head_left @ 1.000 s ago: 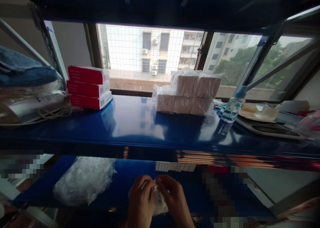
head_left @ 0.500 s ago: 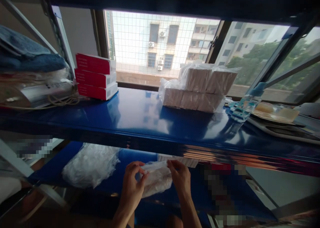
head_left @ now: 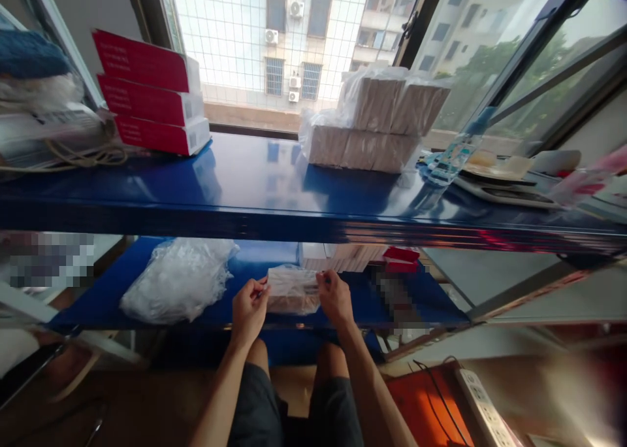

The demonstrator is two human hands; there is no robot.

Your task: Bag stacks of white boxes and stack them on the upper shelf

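Note:
My left hand (head_left: 249,308) and my right hand (head_left: 334,297) pinch the two upper corners of a small clear plastic bag (head_left: 292,290) and hold it stretched between them, just above the front of the lower blue shelf (head_left: 235,311). The bag holds something pale; I cannot tell what. My forearms reach up from my lap.
A crumpled clear plastic bundle (head_left: 179,280) lies left of my hands. White boxes (head_left: 333,256) sit behind the bag. On the upper blue shelf (head_left: 274,202) stand red boxes (head_left: 149,94), wrapped cartons (head_left: 375,123), a bottle (head_left: 455,153) and a tray. A power strip (head_left: 482,404) lies at lower right.
The view has tilted down and pulled back, showing my arms and knees. My hands have moved apart and raised the bag, spreading its top edge.

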